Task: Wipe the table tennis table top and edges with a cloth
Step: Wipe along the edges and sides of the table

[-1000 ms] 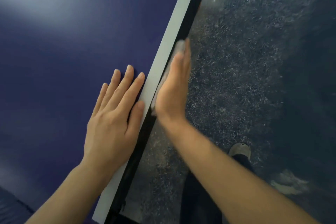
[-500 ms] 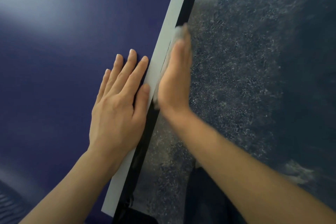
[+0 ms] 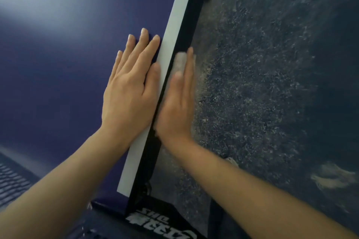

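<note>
table top: smooth dark-blue board, semi-gloss, soft glare patch at upper left; white border line: flat painted stripe, matt, same level as the top; table edge: black, smooth, slight sheen; cloth: pale grey, soft fuzzy weave, matt, pressed flat on the edge under the right hand; floor: dark, rough, speckled, grainy like concrete or asphalt, matt; net post clamp: black, hard, plastic-looking, white printed lettering; net: woven mesh.
</note>
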